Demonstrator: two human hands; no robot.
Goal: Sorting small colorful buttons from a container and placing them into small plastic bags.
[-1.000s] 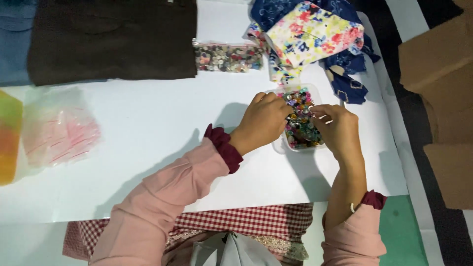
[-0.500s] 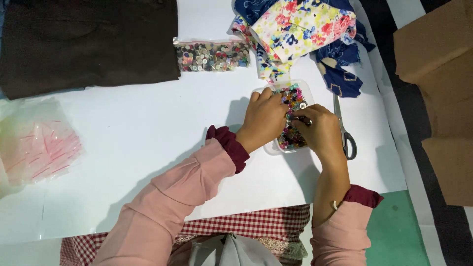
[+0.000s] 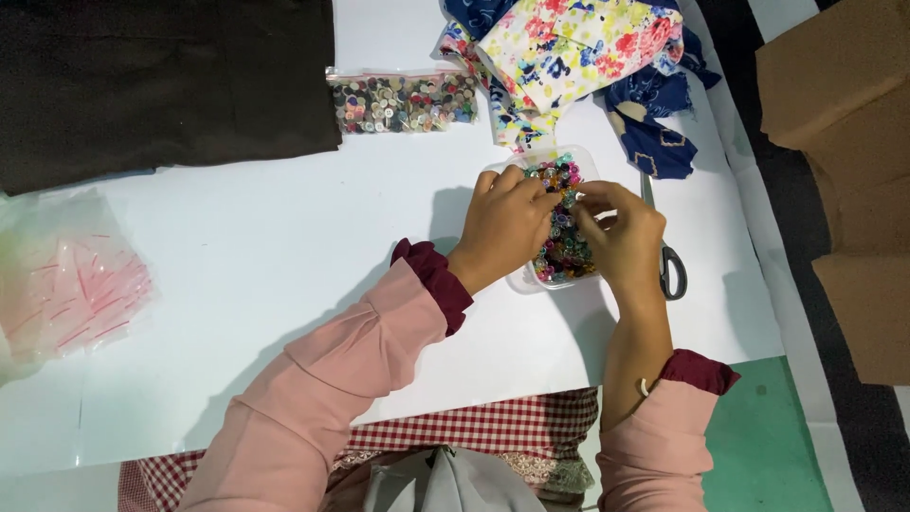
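A small clear plastic tub point(image 3: 517, 278) full of colourful buttons point(image 3: 561, 254) sits on the white table point(image 3: 284, 246). My left hand point(image 3: 502, 223) rests over the tub's left side, fingers curled into the buttons. My right hand point(image 3: 621, 232) is over its right side, fingertips pinched together above the buttons, and the two hands almost meet. Whether a button is pinched between the fingers is too small to tell.
Scissors point(image 3: 669, 265) lie just right of the tub. A bag of buttons point(image 3: 403, 102) lies behind, next to floral and blue fabrics point(image 3: 578, 47). Dark cloth point(image 3: 161, 81) covers the far left. Plastic bags point(image 3: 71, 284) lie at left, cardboard boxes point(image 3: 844, 142) at right.
The view has shifted, so the tub and hands sit lower and more central. Both hands stay at the button tub, fingers working in it; the scissors came into view.
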